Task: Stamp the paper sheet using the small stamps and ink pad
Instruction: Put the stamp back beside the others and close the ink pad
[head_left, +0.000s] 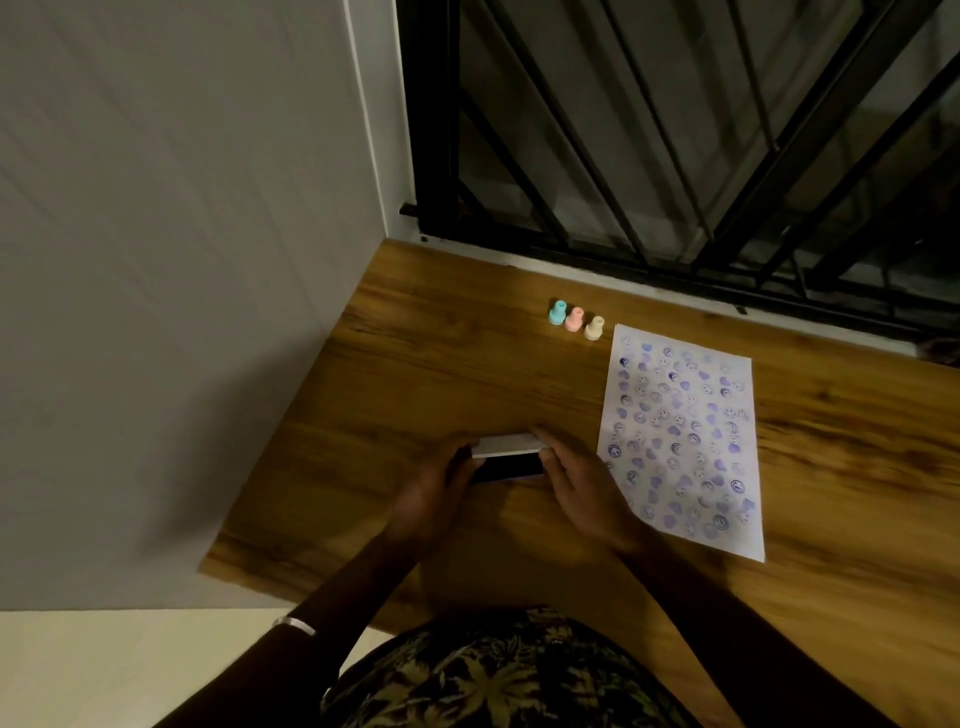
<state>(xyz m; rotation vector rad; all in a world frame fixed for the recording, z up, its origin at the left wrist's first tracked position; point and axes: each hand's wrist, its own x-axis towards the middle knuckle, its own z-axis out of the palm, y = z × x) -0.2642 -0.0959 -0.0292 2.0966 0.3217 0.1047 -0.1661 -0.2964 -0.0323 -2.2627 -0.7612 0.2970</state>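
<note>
On the wooden table (415, 364) lies a white paper sheet (685, 441) covered with several purple and blue stamp marks. Three small stamps stand in a row beyond it: a teal stamp (557, 312), a pink stamp (574, 319) and a cream stamp (594, 328). Near the front edge sits the ink pad (506, 460), its pale lid partly raised over a dark base. My left hand (434, 493) grips its left end. My right hand (576, 483) holds its right end, fingers along the side.
A grey wall runs along the table's left side. Behind the table a window with black metal bars (675, 156) spans the back. My patterned shirt (493, 675) fills the bottom of the view.
</note>
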